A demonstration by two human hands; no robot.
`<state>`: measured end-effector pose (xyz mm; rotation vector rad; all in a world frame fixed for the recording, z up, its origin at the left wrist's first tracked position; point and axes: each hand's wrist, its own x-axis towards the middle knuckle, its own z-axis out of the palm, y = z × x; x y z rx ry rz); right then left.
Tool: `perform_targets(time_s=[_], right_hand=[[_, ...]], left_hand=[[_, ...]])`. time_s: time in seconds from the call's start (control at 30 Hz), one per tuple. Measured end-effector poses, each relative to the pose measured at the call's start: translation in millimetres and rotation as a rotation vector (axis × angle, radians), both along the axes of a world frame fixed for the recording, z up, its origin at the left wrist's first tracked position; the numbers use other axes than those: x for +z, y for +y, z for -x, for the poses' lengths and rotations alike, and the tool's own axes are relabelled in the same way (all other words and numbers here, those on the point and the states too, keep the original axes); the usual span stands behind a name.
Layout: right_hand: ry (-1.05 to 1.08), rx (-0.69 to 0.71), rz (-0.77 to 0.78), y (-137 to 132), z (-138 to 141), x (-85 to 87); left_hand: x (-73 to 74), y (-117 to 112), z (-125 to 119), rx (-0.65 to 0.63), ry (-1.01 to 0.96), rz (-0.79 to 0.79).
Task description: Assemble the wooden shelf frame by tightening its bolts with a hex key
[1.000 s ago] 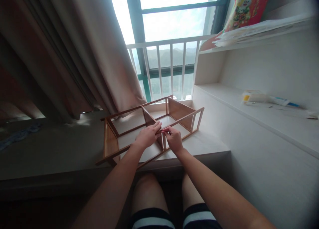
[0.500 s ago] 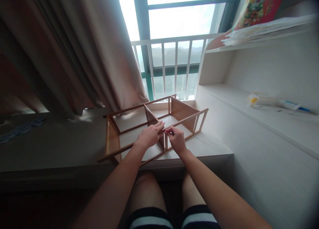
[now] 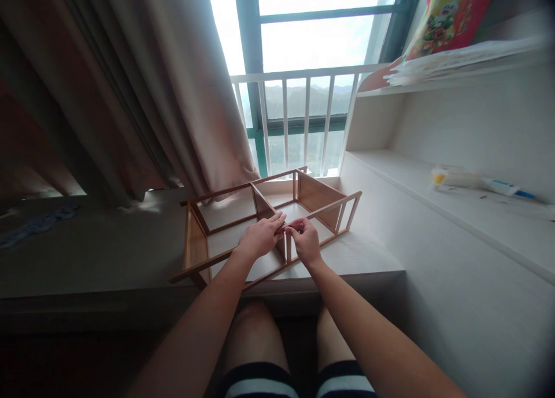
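Note:
A brown wooden shelf rack (image 3: 319, 201) lies on its side, with thin rails and flat shelf panels. Across its near upper rail rests my left hand (image 3: 261, 235), fingers closed over the wood by the middle shelf panel. Just to the right, my right hand (image 3: 306, 239) pinches thumb and fingers together at the same joint. Whatever lies between those fingertips is too small and covered to make out. The two hands almost touch.
Under the rack is a white ledge (image 3: 368, 259). A long curtain (image 3: 191, 109) hangs at left, before a window with white railing (image 3: 307, 115). On the right-hand shelf lie a plastic packet (image 3: 455, 177) and a blue-capped tube (image 3: 507, 187); a red bag (image 3: 466, 17) stands above.
The right hand's fingers have shifted slightly at the joint, still pinched. My left hand and the rack keep their places. The view has tilted a little.

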<state>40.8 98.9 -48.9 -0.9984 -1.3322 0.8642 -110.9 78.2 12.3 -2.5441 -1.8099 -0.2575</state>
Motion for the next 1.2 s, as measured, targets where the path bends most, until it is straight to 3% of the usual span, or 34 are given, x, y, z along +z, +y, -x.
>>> perform_targets(time_s=[0.33,0.63,0.9,1.07,1.2], right_hand=[[-0.087,0.070,-0.034,-1.9,-4.0,-3.2],[-0.163,0.042,-0.068,-0.4,-9.3,-9.9],[-0.302,-0.045,-0.169,-9.9,-7.3,-1.9],[-0.315,-0.050,-0.083,-8.4,-0.1,0.9],[-0.201,0.027,0.033,-1.0,-1.4,-11.5]], left_hand=[[1.0,-2.0,-0.3,0.003,0.003,-0.016],[2.2,-2.5,-1.7,0.020,0.001,-0.010],[1.5,-2.1,-0.6,0.025,0.001,-0.008],[2.2,-2.6,-1.8,0.040,-0.001,0.007],[2.4,-2.8,-2.6,0.040,-0.002,0.010]])
